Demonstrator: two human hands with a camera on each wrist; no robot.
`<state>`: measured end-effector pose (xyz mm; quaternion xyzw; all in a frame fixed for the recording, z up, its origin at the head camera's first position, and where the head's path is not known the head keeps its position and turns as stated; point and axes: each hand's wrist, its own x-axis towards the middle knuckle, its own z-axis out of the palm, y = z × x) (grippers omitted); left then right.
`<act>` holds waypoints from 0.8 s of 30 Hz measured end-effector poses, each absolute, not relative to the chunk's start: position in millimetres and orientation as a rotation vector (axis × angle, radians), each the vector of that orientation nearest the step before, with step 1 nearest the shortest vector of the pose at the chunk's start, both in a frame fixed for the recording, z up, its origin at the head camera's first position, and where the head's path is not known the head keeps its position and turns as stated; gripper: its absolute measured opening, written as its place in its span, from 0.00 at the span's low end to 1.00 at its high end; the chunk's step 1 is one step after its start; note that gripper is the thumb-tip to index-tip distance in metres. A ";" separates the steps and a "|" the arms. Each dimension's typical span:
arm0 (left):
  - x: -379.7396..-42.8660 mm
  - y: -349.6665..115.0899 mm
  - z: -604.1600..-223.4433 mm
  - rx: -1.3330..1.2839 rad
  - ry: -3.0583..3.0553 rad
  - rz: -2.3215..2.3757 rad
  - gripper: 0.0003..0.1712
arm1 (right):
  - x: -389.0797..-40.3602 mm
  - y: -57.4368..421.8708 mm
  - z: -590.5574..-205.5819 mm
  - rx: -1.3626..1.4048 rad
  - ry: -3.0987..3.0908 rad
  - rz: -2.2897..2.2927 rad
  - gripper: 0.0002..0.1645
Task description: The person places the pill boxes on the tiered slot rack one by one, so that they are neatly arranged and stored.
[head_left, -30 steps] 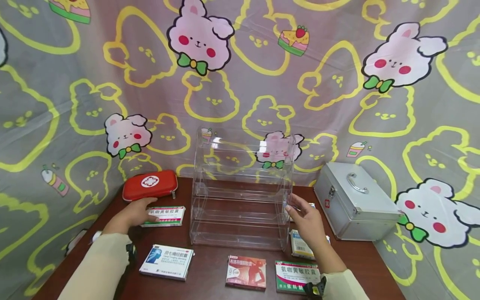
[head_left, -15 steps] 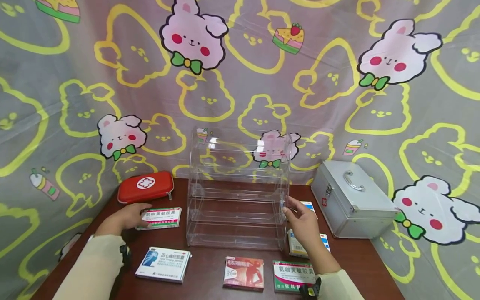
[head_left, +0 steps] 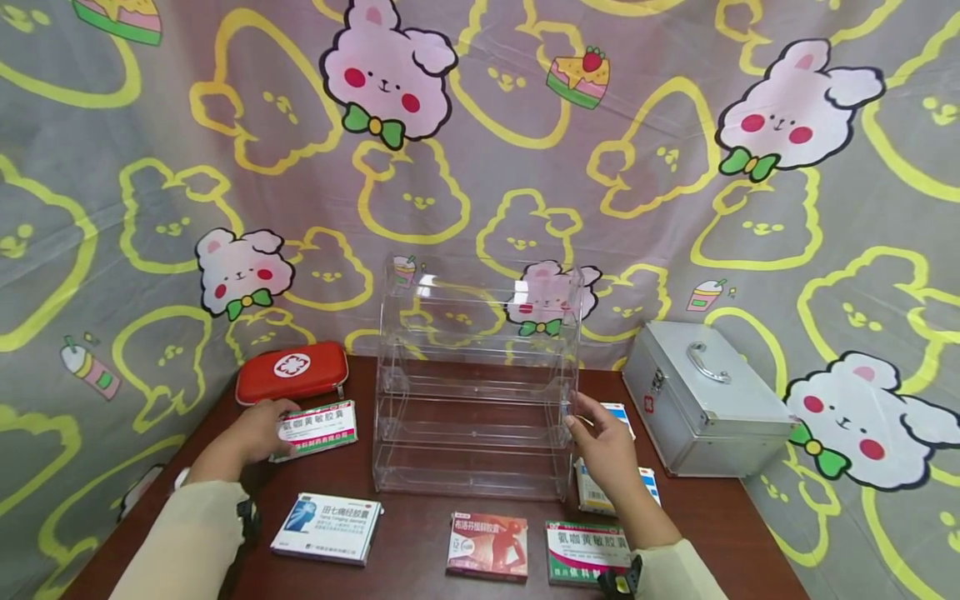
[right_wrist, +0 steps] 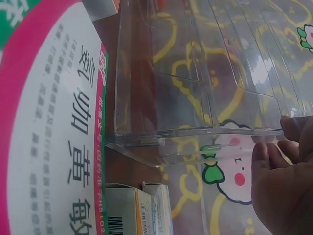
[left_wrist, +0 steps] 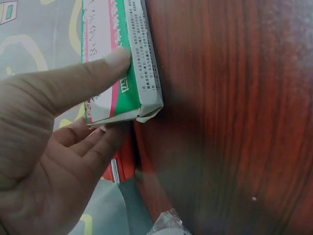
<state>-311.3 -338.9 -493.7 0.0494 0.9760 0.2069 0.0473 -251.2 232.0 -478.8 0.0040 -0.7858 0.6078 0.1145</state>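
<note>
one box (head_left: 318, 427) pinched, fingers (head_left: 579, 414) touching rack (head_left: 476, 383)

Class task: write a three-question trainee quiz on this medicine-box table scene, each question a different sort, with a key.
1. True or false: the left hand grips a green-and-white medicine box.
2. Multiple choice: the right hand touches A) the silver case B) the clear acrylic shelf C) the red first-aid pouch.
3. Fill in: the red first-aid pouch lies to the ___ of the shelf, in the head view.

Key: 1 true; 2 B; 3 left.
</note>
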 end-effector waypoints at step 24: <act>-280.8 -346.5 -490.7 -0.124 3.112 1.268 0.21 | -255.5 235.4 -478.2 -0.067 -2.293 1.952 0.30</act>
